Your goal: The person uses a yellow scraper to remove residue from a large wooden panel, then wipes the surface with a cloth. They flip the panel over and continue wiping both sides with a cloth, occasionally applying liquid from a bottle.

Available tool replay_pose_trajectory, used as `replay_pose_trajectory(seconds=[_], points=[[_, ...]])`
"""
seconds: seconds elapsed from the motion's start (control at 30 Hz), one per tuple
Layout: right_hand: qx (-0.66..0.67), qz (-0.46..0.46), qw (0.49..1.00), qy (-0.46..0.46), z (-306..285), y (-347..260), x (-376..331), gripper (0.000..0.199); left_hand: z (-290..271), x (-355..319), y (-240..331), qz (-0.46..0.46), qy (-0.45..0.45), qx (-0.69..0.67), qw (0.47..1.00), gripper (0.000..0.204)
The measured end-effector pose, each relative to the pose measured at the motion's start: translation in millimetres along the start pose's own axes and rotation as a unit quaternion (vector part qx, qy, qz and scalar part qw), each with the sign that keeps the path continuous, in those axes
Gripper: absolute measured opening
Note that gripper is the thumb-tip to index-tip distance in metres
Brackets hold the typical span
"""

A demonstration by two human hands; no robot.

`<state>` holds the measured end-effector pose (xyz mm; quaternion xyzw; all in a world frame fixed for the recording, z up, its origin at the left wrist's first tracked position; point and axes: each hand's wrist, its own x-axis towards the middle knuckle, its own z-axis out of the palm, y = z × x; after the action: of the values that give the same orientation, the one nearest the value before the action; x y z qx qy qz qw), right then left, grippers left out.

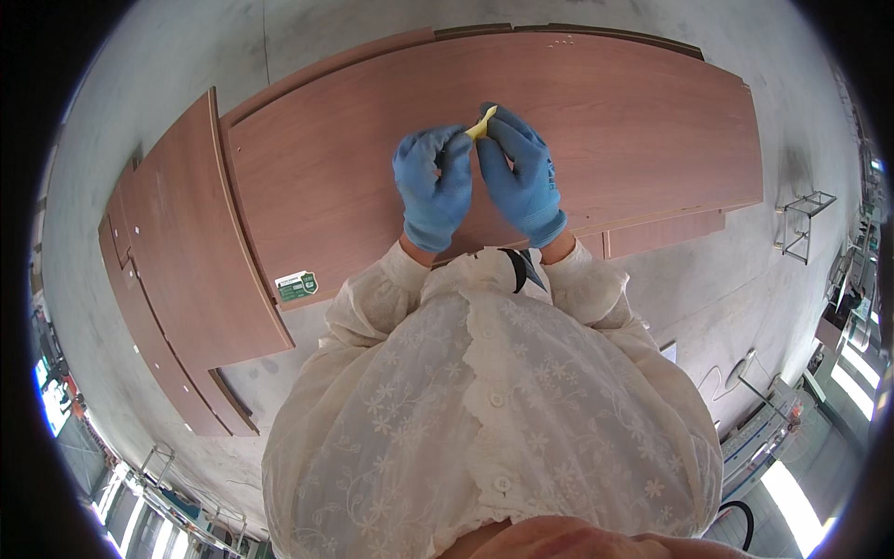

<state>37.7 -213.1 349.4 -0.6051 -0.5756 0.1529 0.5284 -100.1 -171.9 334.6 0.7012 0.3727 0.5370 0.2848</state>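
Both my hands are in blue work gloves, raised close together above a reddish-brown wooden panel [335,121]. My left hand [433,186] pinches the lower end of a small yellow strip [481,125] between thumb and fingers. Its upper end is held in the fingertips of my right hand [521,177], so the strip stretches slantwise from one hand to the other. What the strip is made of, I cannot tell. Parts of it are hidden by the gloved fingers.
More brown panels [186,233] lie at the left, overlapping one another. A green and white label [297,287] sits on the big panel's near left corner, and several small pale bits [562,41] lie by its far edge. A metal frame stand [803,224] is on the grey floor at right.
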Motion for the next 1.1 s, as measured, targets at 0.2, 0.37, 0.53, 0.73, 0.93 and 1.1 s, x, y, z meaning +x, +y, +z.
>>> replay_pose_trajectory(seconds=[0.2,0.37,0.53,0.73,0.93,1.1], points=[[-0.179,-0.099,0.975,0.087,-10.7,-6.5,6.5,0.02,-3.2,2.6,-5.5,-0.059,-0.001,-0.019,0.998,0.01],[-0.169,-0.085,0.982,0.013,-11.5,-10.0,10.7,0.021,0.6,3.7,-10.4,-0.017,-0.011,0.005,1.0,0.013],[0.044,0.039,0.998,-0.006,-1.6,8.3,0.8,0.023,5.1,3.8,-17.3,0.002,-0.021,-0.056,0.998,0.02],[-0.056,-0.012,0.998,-0.028,-8.1,17.5,0.8,0.018,13.5,-2.8,-19.5,-0.011,0.058,0.081,0.995,0.029],[-0.254,-0.119,0.959,0.032,-8.3,9.2,9.0,0.016,14.4,-14.8,-21.9,-0.138,-0.017,-0.11,0.984,0.023],[-0.106,-0.094,0.989,-0.045,1.0,20.5,3.8,0.014,10.8,-23.1,-30.1,-0.276,-0.1,-0.315,0.903,0.024]])
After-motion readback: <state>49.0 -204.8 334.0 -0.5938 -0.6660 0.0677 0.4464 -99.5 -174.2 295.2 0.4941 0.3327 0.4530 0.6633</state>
